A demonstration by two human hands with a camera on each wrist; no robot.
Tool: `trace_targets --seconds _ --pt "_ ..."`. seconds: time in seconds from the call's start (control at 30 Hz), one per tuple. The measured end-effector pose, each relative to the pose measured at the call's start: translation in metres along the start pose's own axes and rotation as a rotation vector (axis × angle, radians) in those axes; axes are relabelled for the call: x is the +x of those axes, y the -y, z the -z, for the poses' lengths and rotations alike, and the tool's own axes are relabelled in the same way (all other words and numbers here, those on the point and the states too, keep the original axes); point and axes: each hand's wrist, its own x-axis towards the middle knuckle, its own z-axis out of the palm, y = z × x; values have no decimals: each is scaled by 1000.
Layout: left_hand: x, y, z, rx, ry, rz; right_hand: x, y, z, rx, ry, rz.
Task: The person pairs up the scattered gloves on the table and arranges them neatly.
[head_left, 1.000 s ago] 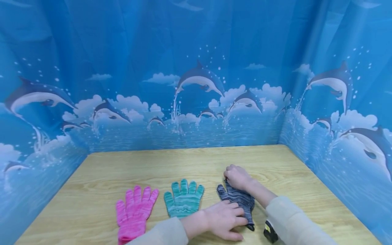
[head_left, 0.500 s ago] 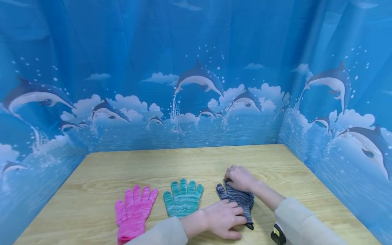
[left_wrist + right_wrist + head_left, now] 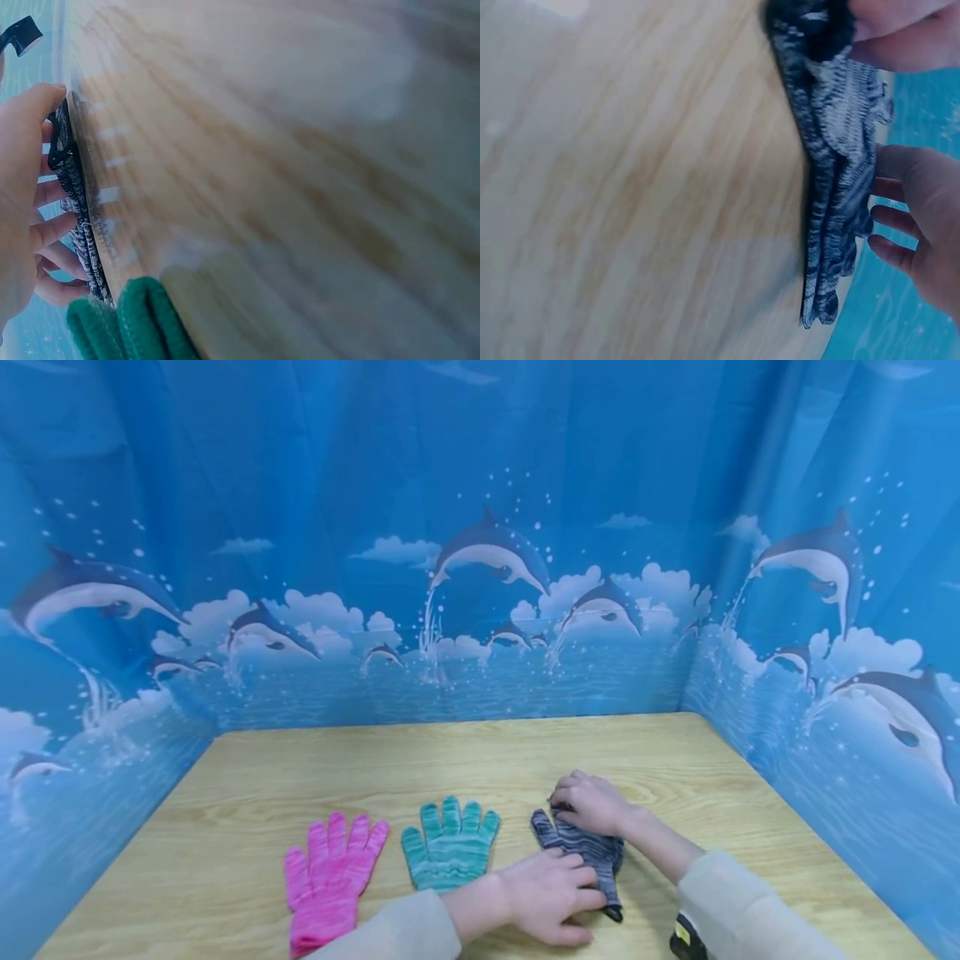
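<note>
A dark grey-and-black striped knit glove (image 3: 592,847) lies on the wooden table, fingers pointing away from me and its black-edged cuff near me. My left hand (image 3: 551,897) rests across its lower part with fingers spread; in the left wrist view the thumb of that hand (image 3: 26,165) touches the cuff end. At the far end, my right hand (image 3: 592,804) has bent fingers holding the glove's fingers, covering most of them. The right wrist view shows the glove (image 3: 840,150) side-on, with the right hand (image 3: 926,217) over it.
A teal striped glove (image 3: 452,847) lies left of the dark one, its lower end hidden by my left arm. Farther left is a pink glove (image 3: 330,877). Blue dolphin-print curtains (image 3: 450,485) border the wooden table (image 3: 360,760). A black device (image 3: 686,935) sits at my right sleeve.
My right hand has shifted slightly toward me and to the right along the dark glove's fingers, and its fingers have spread a little. My left hand and the gloves look unmoved.
</note>
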Motion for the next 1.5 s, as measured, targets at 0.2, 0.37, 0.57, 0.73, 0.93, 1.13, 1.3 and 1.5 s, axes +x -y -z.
trace_targets --seconds 0.2,0.37,0.57,0.73,0.93,1.13,1.3,1.5 --pt "1 -2 4 -16 34 16 -16 -6 9 37 -87 32" --pt "-2 11 7 -128 0 127 -36 -12 15 -15 -194 156" --pt "-9 44 1 -171 -135 429 -53 -16 17 -50 -204 205" --pt "-9 58 -4 -191 -92 605 -61 -13 17 -74 -122 256" --pt "0 56 -12 -199 5 709 -63 -7 16 -65 -22 239" --pt "7 53 -17 -201 -10 735 -63 -5 17 -51 27 185" --pt "6 54 -16 -174 -36 759 -62 -4 18 -29 58 173" --pt "5 54 -15 -134 -31 735 -61 -3 20 -23 60 173"
